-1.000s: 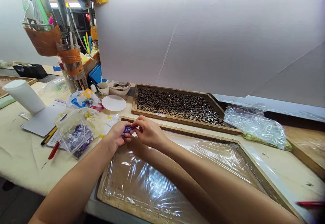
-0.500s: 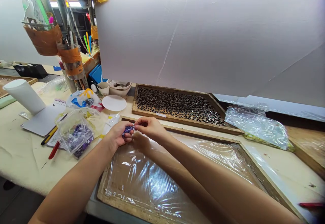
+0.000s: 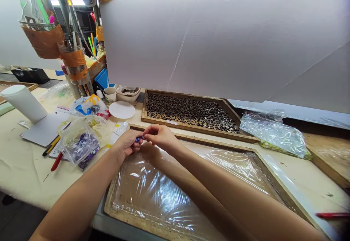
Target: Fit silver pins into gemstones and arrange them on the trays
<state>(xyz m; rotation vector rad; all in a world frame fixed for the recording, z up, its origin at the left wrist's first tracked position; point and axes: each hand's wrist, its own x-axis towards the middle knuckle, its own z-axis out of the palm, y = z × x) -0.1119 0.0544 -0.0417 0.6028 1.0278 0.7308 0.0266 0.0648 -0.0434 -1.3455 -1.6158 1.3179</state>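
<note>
My left hand is closed around several small purple pieces, which peep out between thumb and fingers. Right against it, my right hand pinches with thumb and forefinger at the edge of those pieces; what is between its fingertips is too small to make out. Both hands are over the far left corner of a wooden frame tray covered in clear plastic film. Left of my left forearm lies a clear bag of purple and white pieces.
Behind stands a wooden tray of small dark beads. A white disc, a paper cup and a bowl sit further left. A red pen lies by the bag. A plastic bag rests at right. A white board rises behind.
Both hands stay together at almost the same spot. My left fingers now cover more of the purple pieces. The whole view has shifted slightly.
</note>
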